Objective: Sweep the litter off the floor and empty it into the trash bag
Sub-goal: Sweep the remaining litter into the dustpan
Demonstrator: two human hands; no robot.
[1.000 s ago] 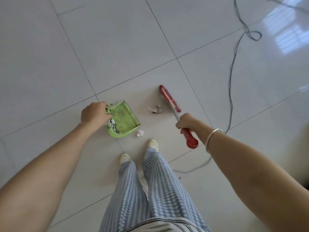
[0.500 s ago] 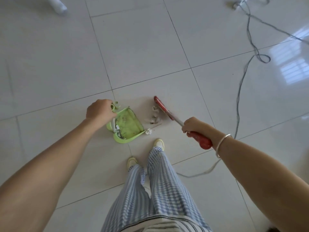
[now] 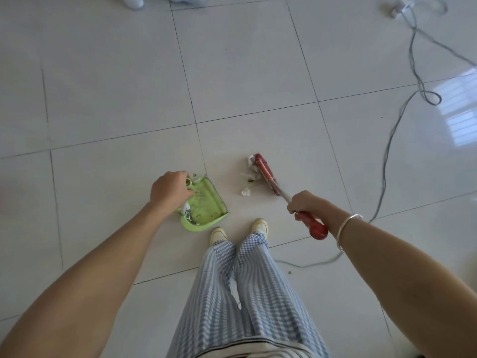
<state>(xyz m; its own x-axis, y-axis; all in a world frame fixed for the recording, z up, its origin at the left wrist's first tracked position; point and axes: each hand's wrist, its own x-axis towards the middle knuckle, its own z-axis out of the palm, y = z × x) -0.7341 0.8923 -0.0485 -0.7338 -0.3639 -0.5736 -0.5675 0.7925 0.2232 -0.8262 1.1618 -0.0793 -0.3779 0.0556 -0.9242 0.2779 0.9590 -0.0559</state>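
1. Left hand (image 3: 171, 188): closed on the handle end of the green dustpan (image 3: 206, 202).
2. Dustpan: resting on the tiled floor (image 3: 258, 73), holding small debris near its back wall.
3. Right hand (image 3: 304, 202): gripping the red broom (image 3: 267, 174).
4. Litter (image 3: 249, 177): on the floor, left of the broom head, between it and the dustpan.

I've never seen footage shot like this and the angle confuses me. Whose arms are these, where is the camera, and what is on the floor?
The camera sits on a person's head, looking down at their own arms, checked trousers and shoes. No machine is involved. The left hand holds a green dustpan with some litter already in it. The right hand grips a red brush by its handle. Scraps of litter lie on the tiled floor beside the brush head. A grey cable trails on the right.
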